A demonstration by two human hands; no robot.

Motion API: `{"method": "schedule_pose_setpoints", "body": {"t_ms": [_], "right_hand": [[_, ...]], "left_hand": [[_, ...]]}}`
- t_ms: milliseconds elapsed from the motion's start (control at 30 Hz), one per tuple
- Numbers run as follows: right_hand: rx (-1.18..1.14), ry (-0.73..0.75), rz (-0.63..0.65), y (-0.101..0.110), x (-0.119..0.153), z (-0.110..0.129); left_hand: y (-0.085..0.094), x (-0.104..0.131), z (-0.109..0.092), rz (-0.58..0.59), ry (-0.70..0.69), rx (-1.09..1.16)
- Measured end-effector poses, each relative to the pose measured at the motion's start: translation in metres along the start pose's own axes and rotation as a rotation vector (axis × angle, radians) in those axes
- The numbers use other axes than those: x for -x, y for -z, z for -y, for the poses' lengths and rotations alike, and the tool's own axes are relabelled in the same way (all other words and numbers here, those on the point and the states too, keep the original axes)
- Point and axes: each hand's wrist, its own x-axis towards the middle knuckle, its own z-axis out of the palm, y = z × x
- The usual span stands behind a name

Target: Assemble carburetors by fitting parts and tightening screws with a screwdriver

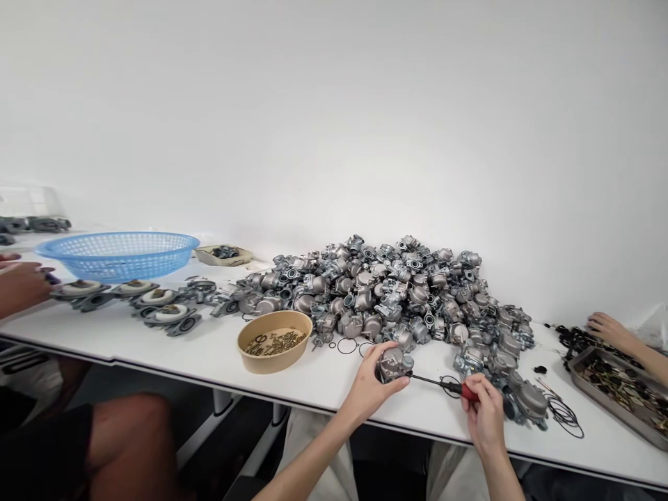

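Observation:
Near the table's front edge, my left hand is closed round a grey metal carburetor-like part. My right hand grips the red handle of a screwdriver. Its dark shaft points left, and the tip meets the right side of the metal part; the exact contact point is too small to make out. Behind both hands rises a large pile of similar metal parts. A tan bowl holding small brass-coloured pieces stands left of my left hand. Thin black rings lie just behind that hand.
A blue mesh basket and parts with white rings are on the left, beside another person's hand. At right, another person's hand is over black pieces behind a metal tray. Black loops lie nearby.

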Motion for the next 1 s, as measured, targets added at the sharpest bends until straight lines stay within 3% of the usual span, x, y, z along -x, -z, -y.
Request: {"method": "schedule_pose_setpoints", "body": {"t_ms": [300,633,1000], "right_hand": [[-0.002,0.041,0.020,0.002,-0.002,-0.001],[-0.048,-0.024,-0.035,0.004,-0.004,-0.005],[-0.011,-0.029,-0.008,-0.005,0.001,0.001]], "left_hand": [[0.000,0.003,-0.003,-0.036,-0.021,-0.046],[0.006,-0.001,0.002,0.033,0.032,0.229],[0.007,0.003,0.002,-0.022,0.016,0.292]]}}
